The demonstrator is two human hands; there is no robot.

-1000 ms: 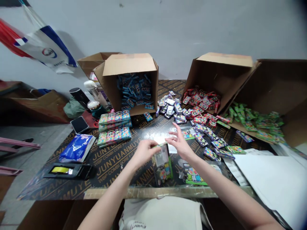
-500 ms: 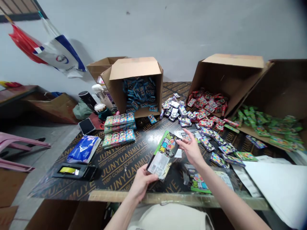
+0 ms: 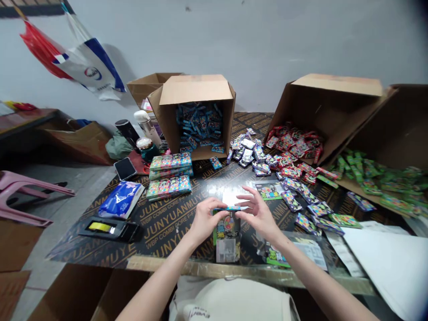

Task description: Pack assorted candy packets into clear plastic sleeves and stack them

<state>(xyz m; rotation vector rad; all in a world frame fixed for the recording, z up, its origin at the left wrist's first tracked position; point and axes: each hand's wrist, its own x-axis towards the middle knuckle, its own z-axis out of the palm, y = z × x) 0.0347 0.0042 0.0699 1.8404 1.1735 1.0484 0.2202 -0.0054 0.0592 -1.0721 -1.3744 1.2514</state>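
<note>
A printed plastic bag point(image 3: 227, 236) with green and black artwork and a pale label panel is in front of me, near the table's front edge. A thin blue-edged strip point(image 3: 230, 208) shows at its top; I cannot tell whether it is a small packet or part of the bag. My left hand point(image 3: 207, 217) pinches the top left between thumb and fingers. At the top right, my right hand point(image 3: 259, 216) has its thumb and a finger around the edge, the other fingers spread. Another printed bag point(image 3: 277, 256) lies flat to the right, partly behind my right forearm.
Cardboard boxes hold blue packets point(image 3: 200, 125), red packets point(image 3: 296, 140) and green packets point(image 3: 368, 171). Purple packets point(image 3: 247, 154) spill between them. Stacked filled packs point(image 3: 170, 187), a blue pouch point(image 3: 120, 199), a phone point(image 3: 125, 169) and a black tape dispenser point(image 3: 110, 228) occupy the left side.
The bag has swung from tilted to upright before me. My left hand has moved from its lower corner to its top, and my right hand has come down to the same edge.
</note>
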